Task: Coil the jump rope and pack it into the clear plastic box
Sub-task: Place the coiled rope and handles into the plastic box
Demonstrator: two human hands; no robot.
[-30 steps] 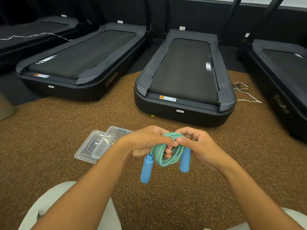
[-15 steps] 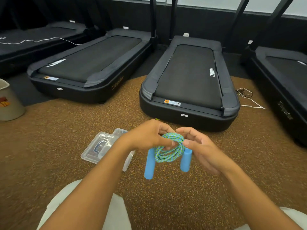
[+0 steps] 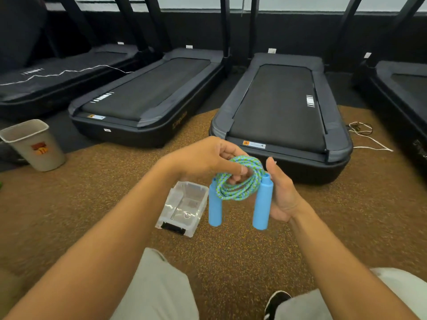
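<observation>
The jump rope (image 3: 240, 185) is a blue-and-green braided cord wound into a small coil, with two light blue handles hanging down from it. My left hand (image 3: 208, 158) pinches the coil at its top, fingers through the loops. My right hand (image 3: 282, 192) is flat against the right handle, fingers spread, cupping it from the side. The clear plastic box (image 3: 184, 206) stands open on the floor just left of and below the rope, partly behind my left forearm. Its lid is hidden.
Several black treadmills (image 3: 282, 107) stand side by side beyond the speckled brown floor (image 3: 231, 262). A beige waste bin (image 3: 34, 144) is at the far left. White cables (image 3: 369, 139) lie on the floor at the right. My knees and a black shoe (image 3: 275, 301) are at the bottom.
My right hand has let go of the coil and opened against the right handle. The view has shifted, so the box now appears nearer the rope and the bin shows fully.
</observation>
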